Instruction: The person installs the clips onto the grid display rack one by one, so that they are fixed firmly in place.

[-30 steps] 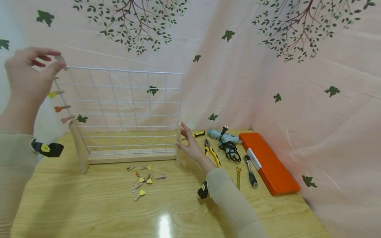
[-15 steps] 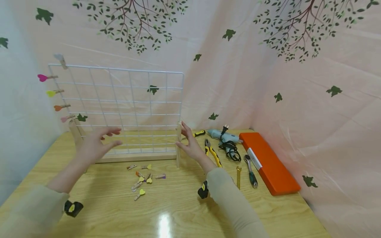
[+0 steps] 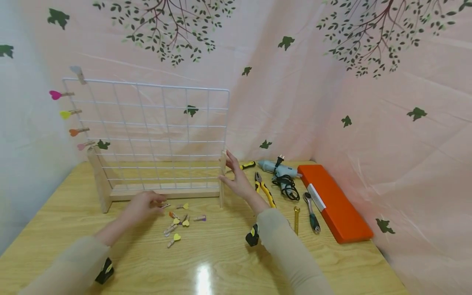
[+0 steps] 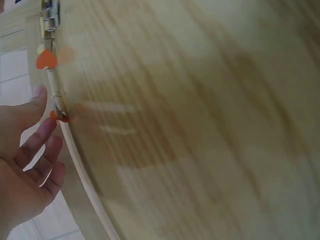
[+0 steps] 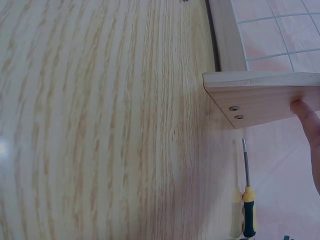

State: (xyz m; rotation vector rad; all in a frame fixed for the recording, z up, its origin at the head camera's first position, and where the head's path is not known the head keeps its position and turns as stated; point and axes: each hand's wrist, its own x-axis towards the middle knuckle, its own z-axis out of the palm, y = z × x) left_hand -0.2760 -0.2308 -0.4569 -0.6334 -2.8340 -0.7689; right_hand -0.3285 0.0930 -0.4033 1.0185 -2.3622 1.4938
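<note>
A white wire grid rack (image 3: 155, 106) stands in wooden feet on the table. Clothespins with heart tops line its left side: a magenta heart clothespin (image 3: 55, 95), then yellow, orange and pink. A pale clothespin (image 3: 78, 73) is on the top wire. My left hand (image 3: 141, 207) is low over the table at the loose clothespins. In the left wrist view its thumb and index finger are apart, fingertips right at a clothespin (image 4: 58, 107) with an orange heart. My right hand (image 3: 239, 182) holds the rack's right wooden foot (image 5: 265, 102), a finger against its outer face.
Several loose clothespins (image 3: 177, 237) lie in front of the rack. To the right are a screwdriver (image 5: 247, 210), pliers (image 3: 263, 190), a glue gun (image 3: 278, 169), a wrench (image 3: 296, 219), a ratchet (image 3: 312, 215) and an orange case (image 3: 339, 209).
My left hand has let go of the pale clothespin, which stays on the top wire, and has come down to the loose clothespins. My right hand keeps its place at the foot.
</note>
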